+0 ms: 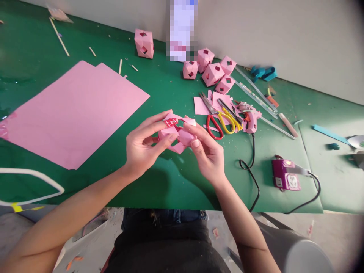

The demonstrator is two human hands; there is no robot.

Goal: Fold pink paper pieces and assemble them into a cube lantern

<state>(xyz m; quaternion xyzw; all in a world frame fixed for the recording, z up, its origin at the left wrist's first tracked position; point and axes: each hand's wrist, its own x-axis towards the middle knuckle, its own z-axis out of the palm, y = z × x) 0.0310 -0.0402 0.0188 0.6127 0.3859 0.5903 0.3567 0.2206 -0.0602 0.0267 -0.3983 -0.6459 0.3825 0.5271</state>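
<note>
Between both hands, above the green table, is a partly folded pink paper shape (178, 146) with openings in it. My left hand (146, 142) grips its left side, thumb in front and fingers behind; a red and white wrap covers one fingertip. My right hand (209, 149) pinches the right side between thumb and fingers. Just beyond the right hand lie scissors (217, 118) with one red and one yellow handle, on pink paper scraps (200, 106). A black cutter (229, 110) and a pink glue gun (251, 118) lie beside them.
Several finished pink paper shapes (213, 74) stand at the back, another (144, 43) farther left. Large pink sheets (76, 113) cover the left side of the green table (176, 189). A purple power socket (284, 174) with a black cord sits right. A pixelated screen-like patch stands behind.
</note>
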